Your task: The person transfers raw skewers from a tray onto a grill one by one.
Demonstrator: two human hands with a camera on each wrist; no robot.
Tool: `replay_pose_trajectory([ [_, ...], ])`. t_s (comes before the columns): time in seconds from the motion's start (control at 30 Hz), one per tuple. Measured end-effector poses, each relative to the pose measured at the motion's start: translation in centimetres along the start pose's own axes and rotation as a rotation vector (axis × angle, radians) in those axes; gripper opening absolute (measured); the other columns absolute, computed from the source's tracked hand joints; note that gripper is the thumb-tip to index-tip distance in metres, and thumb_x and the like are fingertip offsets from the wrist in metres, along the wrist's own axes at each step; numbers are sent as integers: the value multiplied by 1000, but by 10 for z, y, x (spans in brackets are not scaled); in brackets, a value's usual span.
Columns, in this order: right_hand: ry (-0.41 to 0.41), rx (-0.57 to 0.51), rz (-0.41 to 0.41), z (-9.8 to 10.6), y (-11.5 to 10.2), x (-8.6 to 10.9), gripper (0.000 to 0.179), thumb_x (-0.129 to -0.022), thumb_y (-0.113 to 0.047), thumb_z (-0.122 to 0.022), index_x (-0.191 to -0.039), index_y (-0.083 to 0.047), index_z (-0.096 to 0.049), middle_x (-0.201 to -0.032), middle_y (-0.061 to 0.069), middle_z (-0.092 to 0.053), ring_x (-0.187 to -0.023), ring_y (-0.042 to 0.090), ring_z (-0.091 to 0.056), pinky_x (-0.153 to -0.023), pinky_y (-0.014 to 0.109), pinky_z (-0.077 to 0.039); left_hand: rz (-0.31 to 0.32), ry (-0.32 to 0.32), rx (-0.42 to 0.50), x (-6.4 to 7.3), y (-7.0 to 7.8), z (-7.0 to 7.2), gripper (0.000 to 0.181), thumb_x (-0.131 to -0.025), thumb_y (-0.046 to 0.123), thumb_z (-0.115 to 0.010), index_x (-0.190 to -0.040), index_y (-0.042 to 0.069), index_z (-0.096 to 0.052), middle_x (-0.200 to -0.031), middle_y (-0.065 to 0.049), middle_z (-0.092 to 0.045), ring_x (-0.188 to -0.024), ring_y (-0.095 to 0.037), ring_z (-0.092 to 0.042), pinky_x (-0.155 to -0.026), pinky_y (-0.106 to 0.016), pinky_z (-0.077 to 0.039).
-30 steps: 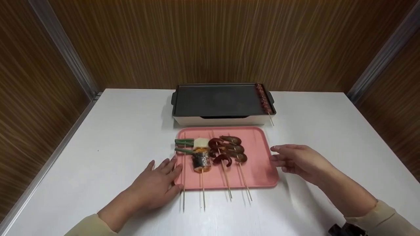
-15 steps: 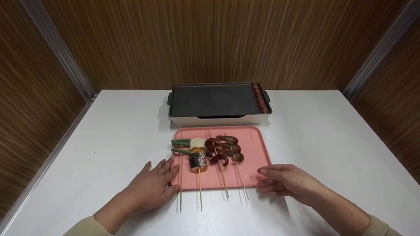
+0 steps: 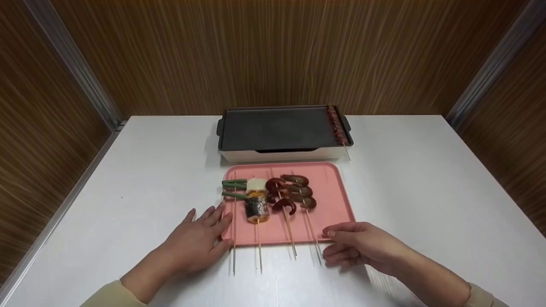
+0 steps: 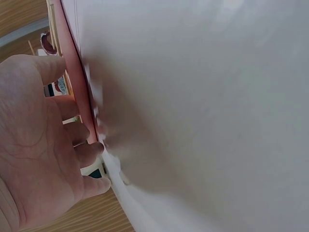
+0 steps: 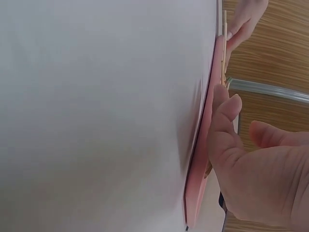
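A pink tray (image 3: pixel 337 200) bears several skewers, their sticks reaching over its front edge. On the left lies a skewer of green bean-like pieces (image 3: pixel 234 184), then one with a white piece and a silvery-skinned chunk (image 3: pixel 257 207). Dark red curled pieces (image 3: pixel 284 207) and brown rounded pieces (image 3: pixel 300 191) are on the skewers further right. My left hand (image 3: pixel 194 241) lies with extended fingers at the tray's left edge. Beside the stick end of the brown-piece skewer is my right hand (image 3: pixel 362 245), fingers slightly bent; in the right wrist view its thumb (image 5: pixel 270 135) stands apart from the fingers.
Behind the tray stands a dark griddle (image 3: pixel 273 128) on a pale base. A skewer of red meat-like pieces (image 3: pixel 337 125) lies along its right side, stick over the front. The white table (image 3: pixel 409 170) meets wood-grain panels (image 3: pixel 273 55) at the back and sides.
My right hand has moved from beside the tray's right edge toward the front and left, to the stick ends. The left hand stays at the tray's left edge. The view has shifted slightly.
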State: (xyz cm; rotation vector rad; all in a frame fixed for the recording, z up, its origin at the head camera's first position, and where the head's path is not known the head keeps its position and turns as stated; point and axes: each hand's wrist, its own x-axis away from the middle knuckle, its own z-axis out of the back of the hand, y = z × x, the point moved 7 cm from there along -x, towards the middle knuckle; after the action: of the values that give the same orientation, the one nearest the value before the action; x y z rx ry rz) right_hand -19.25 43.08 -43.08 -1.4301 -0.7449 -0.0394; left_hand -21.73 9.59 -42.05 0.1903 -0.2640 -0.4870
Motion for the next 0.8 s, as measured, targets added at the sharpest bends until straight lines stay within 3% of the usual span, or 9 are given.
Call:
replay_pose_trajectory([
  [0.8,-36,-100,-13,-17,8,-9,54,-105,-19,-67,-146,11,-48,-111,23,-77,-94,26,-79,-73,31,-63,2,5,-1,0,0,0,69,-109,53,-45,-161,7,-46,-172,-16,-30,-157,-40,-31,-122,-71,-20],
])
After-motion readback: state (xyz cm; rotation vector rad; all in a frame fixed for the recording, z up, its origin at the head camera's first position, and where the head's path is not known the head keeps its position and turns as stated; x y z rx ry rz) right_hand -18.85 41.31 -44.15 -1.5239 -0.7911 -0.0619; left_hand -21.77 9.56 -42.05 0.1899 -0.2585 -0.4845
